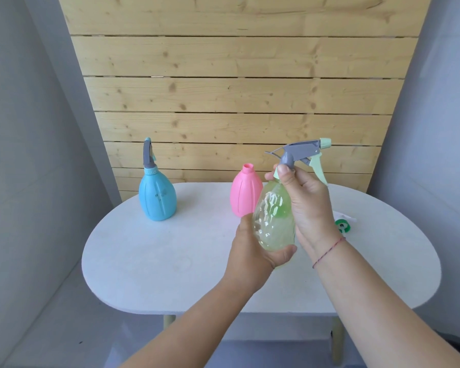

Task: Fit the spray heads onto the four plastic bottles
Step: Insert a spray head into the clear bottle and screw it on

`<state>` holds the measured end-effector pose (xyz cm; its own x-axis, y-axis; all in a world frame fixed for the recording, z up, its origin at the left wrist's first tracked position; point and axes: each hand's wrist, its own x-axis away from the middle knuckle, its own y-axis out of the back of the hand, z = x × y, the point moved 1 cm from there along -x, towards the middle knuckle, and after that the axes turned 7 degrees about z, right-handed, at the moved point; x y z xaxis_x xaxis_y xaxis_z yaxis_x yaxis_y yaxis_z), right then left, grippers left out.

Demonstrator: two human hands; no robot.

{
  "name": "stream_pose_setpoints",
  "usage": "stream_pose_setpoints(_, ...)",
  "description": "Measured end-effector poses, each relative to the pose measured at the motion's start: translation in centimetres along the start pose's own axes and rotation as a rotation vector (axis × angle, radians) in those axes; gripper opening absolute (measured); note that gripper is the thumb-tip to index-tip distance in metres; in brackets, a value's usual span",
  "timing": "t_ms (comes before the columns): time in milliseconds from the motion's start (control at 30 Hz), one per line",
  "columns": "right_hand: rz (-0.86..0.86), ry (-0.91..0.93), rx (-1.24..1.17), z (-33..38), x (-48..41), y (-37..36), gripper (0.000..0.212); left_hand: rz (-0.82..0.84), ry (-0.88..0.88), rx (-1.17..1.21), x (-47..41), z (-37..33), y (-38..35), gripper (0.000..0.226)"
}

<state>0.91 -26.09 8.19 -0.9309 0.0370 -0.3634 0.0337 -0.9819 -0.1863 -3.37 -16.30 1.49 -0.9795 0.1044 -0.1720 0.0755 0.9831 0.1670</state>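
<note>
I hold a clear green faceted bottle [272, 219] in the air above the table. My left hand [252, 248] cups its base. My right hand [306, 203] grips the collar of a grey and pale-green spray head [300, 151] that sits on the bottle's neck. A blue bottle [157, 197] with a grey spray head [148, 154] fitted stands at the table's back left. A pink bottle [243, 192] with an open neck stands behind the green one, partly hidden by it. A loose spray head with a green collar [343, 224] lies at the right, mostly behind my right wrist.
The white oval table [157, 261] stands against a wooden plank wall [237, 88]. Grey walls flank it on both sides. Its front edge and pale legs show below my forearms.
</note>
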Motion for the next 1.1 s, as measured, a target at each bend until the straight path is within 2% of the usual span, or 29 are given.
stream_pose_setpoints(67,-0.013,0.012,0.045,-0.5,0.0,-0.1,0.019,0.063,0.047,-0.032,0.0,0.3,0.4,0.076)
stream_pose_setpoints(133,0.084,-0.019,0.035,-0.5,-0.1,-0.1,0.015,0.228,0.132,0.037,-0.3,0.3,1.7,0.083)
stream_pose_setpoints(233,0.272,-0.106,-0.041,-0.4,-0.1,0.1,0.033,0.487,0.169,0.140,-0.7,0.3,4.6,0.071)
stream_pose_setpoints(300,0.302,-0.165,-0.083,-0.4,-0.2,-0.2,0.046,0.518,0.180,0.121,-0.9,0.6,6.0,0.063)
stream_pose_setpoints(400,0.240,-0.254,-0.031,-1.6,0.0,-1.2,0.054,0.335,0.215,0.102,-1.4,1.5,6.8,0.065)
stream_pose_setpoints(500,0.167,-0.364,0.129,-3.7,1.1,-2.7,0.036,0.014,0.235,0.183,-1.9,2.4,7.7,0.061)
stream_pose_setpoints(533,0.155,-0.419,0.190,-4.5,1.7,-3.2,0.037,-0.096,0.237,0.179,-2.2,2.8,8.1,0.059)
stream_pose_setpoints(633,0.276,-0.508,0.257,-6.4,2.7,-6.2,0.046,-0.354,0.258,-0.024,-3.0,4.1,9.7,0.060)
stream_pose_setpoints(700,0.339,-0.520,0.238,-7.5,2.5,-8.7,0.036,-0.411,0.247,-0.062,-3.7,4.5,10.3,0.063)
stream_pose_setpoints(733,0.346,-0.515,0.242,-7.9,2.3,-9.6,0.038,-0.407,0.237,-0.056,-4.1,4.6,10.5,0.063)
stream_pose_setpoints(800,0.339,-0.512,0.239,-8.8,1.2,-11.1,0.062,-0.396,0.225,-0.070,-5.1,4.8,10.9,0.064)
stream_pose_setpoints(867,0.332,-0.523,0.238,-9.7,0.0,-12.0,0.069,-0.399,0.217,-0.090,-6.1,5.2,11.4,0.063)
stream_pose_setpoints(1000,0.332,-0.554,0.216,-11.9,-2.2,-12.3,0.066,-0.439,0.185,-0.139,-8.0,6.4,12.1,0.049)
stream_pose_setpoints(1100,0.316,-0.565,0.165,-13.3,-3.7,-12.2,0.065,-0.466,0.187,-0.191,-9.4,7.3,12.2,0.048)
